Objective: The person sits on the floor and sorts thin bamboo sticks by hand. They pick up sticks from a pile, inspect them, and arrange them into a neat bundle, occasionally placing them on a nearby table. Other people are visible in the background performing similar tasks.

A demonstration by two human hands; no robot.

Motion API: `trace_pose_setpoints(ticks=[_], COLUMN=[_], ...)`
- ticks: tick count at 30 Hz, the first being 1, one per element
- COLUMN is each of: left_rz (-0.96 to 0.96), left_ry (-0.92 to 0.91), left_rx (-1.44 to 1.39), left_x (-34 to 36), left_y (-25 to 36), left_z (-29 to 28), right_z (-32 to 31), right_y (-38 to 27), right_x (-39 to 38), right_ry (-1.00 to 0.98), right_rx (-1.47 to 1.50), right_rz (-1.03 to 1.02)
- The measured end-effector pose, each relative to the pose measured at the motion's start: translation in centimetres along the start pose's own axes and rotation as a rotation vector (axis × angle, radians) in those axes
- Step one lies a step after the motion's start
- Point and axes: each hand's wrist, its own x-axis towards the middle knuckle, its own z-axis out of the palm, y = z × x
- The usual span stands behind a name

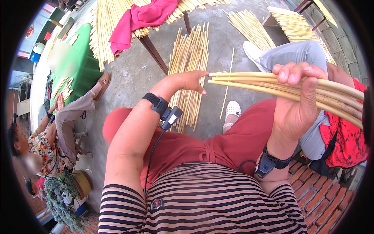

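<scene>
My right hand (295, 99) is raised on the right side, its fingers and thumb closed round several long pale wooden sticks (249, 82). They run roughly level across the view, their far-left ends slightly fanned, their other ends reaching the right rim. My left hand (190, 81) is at those left ends with its fingers stretched out and its thumb apart. One fingertip is at the end of the upper stick; whether it touches cannot be told. Beneath the left hand, a pile of similar sticks (191, 54) lies on the ground.
A rack with dark legs (155, 54) bears many sticks and a pink cloth (144, 17). More sticks (249, 29) lie at the upper right, and a single stick (228, 84) lies between. People sit at left (70, 121) and right (296, 52). Green cloth (83, 58) covers something at left.
</scene>
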Motion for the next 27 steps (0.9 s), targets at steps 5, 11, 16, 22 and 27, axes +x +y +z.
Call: trace_pose_setpoints(ticks=[5, 11, 16, 22, 27], left_rz=[-0.695, -1.144, -1.162, -1.052, -0.906], left_ry=[-0.112, 0.232, 0.378, 0.599, 0.680], left_rx=[0.173, -0.269, -0.308, -0.099, 0.010], left_x=[-0.6, -3.8, -2.1, 0.8, 3.7], left_y=[-13.7, -24.9, -22.4, -19.0, -15.4], left_z=[2.4, 12.4, 15.3, 15.7, 15.1], right_z=[-3.6, -5.6, -7.1, -6.4, -6.0], right_y=[-0.1, 1.5, 2.9, 3.9, 4.0], right_x=[-0.1, -1.0, -1.5, -0.9, -0.9], right_ry=[0.173, 0.162, 0.224, 0.143, 0.129], right_rx=[-0.061, 0.067, 0.078, 0.073, 0.115], right_rz=[0.085, 0.420, 0.584, 0.632, 0.654])
